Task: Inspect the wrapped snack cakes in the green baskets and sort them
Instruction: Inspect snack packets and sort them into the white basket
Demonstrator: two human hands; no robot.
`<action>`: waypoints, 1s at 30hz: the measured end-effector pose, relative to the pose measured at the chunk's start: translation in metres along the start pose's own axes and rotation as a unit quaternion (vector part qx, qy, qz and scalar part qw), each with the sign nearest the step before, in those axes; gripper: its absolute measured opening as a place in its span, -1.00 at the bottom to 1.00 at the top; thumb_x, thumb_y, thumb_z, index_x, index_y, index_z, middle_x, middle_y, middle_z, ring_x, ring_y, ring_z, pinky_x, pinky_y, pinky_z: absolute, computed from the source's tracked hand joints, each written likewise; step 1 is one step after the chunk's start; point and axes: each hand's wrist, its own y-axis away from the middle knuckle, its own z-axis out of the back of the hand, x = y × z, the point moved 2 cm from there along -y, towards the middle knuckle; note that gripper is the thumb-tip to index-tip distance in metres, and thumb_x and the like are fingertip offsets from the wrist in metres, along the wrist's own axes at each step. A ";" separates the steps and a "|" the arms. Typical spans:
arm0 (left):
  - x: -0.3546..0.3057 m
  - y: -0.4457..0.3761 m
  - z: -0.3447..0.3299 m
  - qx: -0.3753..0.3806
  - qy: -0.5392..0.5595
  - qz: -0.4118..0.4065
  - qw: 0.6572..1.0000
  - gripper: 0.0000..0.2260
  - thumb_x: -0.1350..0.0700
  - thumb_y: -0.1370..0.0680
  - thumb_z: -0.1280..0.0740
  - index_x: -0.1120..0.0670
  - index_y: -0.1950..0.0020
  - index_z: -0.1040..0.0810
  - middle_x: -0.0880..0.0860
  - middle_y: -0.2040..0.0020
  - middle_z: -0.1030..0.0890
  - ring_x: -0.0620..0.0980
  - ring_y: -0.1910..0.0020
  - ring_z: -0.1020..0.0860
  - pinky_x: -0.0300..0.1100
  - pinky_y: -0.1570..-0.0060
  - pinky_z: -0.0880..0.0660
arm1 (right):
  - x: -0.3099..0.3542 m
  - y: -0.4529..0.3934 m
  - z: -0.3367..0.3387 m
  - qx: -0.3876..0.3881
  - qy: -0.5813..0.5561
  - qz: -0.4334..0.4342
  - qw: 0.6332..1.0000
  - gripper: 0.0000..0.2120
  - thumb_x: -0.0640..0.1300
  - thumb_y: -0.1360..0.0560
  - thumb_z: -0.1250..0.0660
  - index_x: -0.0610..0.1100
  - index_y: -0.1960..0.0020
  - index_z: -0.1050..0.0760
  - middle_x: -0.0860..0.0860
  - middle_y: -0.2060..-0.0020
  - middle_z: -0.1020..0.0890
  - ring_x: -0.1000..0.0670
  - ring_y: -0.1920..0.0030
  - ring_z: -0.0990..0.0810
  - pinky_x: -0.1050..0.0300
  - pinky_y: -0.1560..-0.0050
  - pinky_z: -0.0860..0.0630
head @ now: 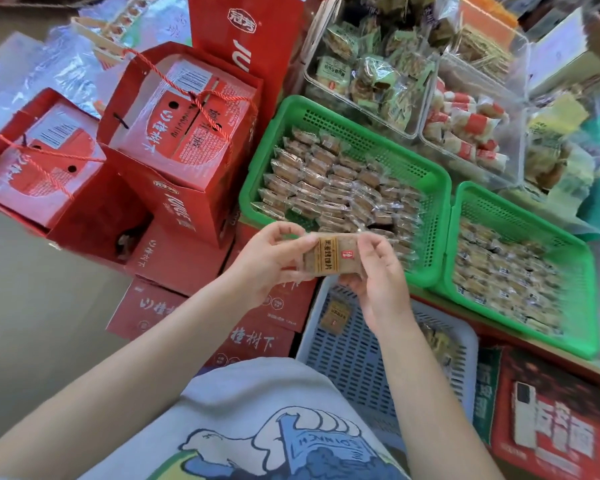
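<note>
1. Mid-inspection: from my remote seat I see both hands raise one wrapped cake [329, 253] at frame centre, label side up. The left hand [267, 261] has its fingers pinching the wrapper's left end; the right hand [374, 271] has its fingers grasping the right end.

2. The cake hangs in the air over the near edge of the left green basket [291, 112], above the far rim of the grey basket [354, 362].

3. Progress looks early, in my judgement. The left green basket, at 12 o'clock from the hands, is packed with rows of cakes; the right green basket [520, 209], at 3 o'clock, is likewise full.

4. The grey basket, at 6 o'clock, holds one plain-to-see sorted cake [335, 315] and what may be a few more behind the right forearm; I cannot tell how many.

5. Nearly all the stock is therefore left to check.

6. Around: red gift boxes [174, 133] stacked at 10 o'clock, clear bins [371, 74] of other snacks at 1 o'clock, a red carton [551, 427] at 5 o'clock.

7. Nothing blocks the drop to the grey basket; the right forearm crosses over it.
</note>
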 end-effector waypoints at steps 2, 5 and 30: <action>0.002 0.008 -0.004 -0.005 0.014 0.006 1.000 -0.81 0.10 -0.55 -0.44 0.13 0.00 -0.46 0.20 0.00 -0.70 0.13 0.04 -0.71 -0.11 0.20 -0.64 | -0.001 0.006 0.004 -0.025 0.026 0.018 0.999 -0.84 -0.09 -0.67 -0.21 -0.11 0.02 -0.51 -0.01 0.21 -0.66 0.01 0.21 -0.60 0.05 0.25 -0.50; 0.008 0.020 -0.005 0.012 0.035 0.022 0.999 -0.82 0.07 -0.57 -0.39 0.14 0.00 -0.45 0.24 -0.04 -0.70 0.16 0.02 -0.71 -0.08 0.16 -0.65 | -0.001 0.015 0.012 -0.093 0.184 0.116 0.972 -0.83 -0.14 -0.66 -0.22 -0.15 0.05 -0.53 0.03 0.25 -0.60 0.21 0.32 -0.51 0.33 0.31 -0.44; 0.026 0.104 0.020 -0.004 -0.112 -0.071 0.991 -0.86 0.22 -0.61 -0.36 0.25 -0.13 -0.53 0.04 0.29 -0.66 -0.04 0.37 -0.57 -0.23 0.34 -0.56 | -0.026 0.103 -0.002 0.036 -0.169 -0.042 0.984 -0.79 -0.10 -0.64 -0.24 -0.23 -0.13 -0.52 -0.07 0.31 -0.65 0.13 0.59 -0.40 0.30 0.63 -0.22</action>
